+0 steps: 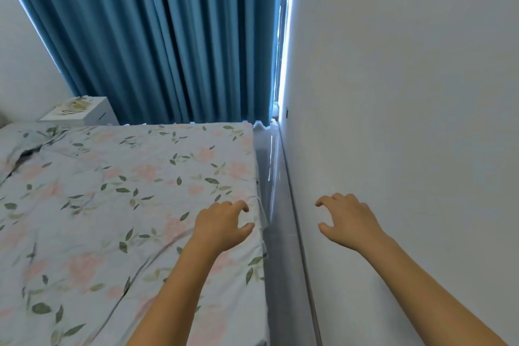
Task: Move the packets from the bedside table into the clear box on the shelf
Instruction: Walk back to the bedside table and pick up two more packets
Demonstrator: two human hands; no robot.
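Observation:
A white bedside table (95,116) stands at the far left, beyond the bed and in front of the curtain. Several pale yellow packets (73,106) lie spread on its top. My left hand (223,223) hovers over the right edge of the bed, fingers curled and apart, holding nothing. My right hand (346,219) is raised in front of the white wall, also with fingers apart and empty. Both hands are far from the packets. The clear box and the shelf are out of view.
A bed with a floral sheet (126,205) fills the left and middle. A narrow strip of grey floor (276,233) runs between the bed and the white wall (407,93) on the right. Blue curtains (168,36) hang at the back.

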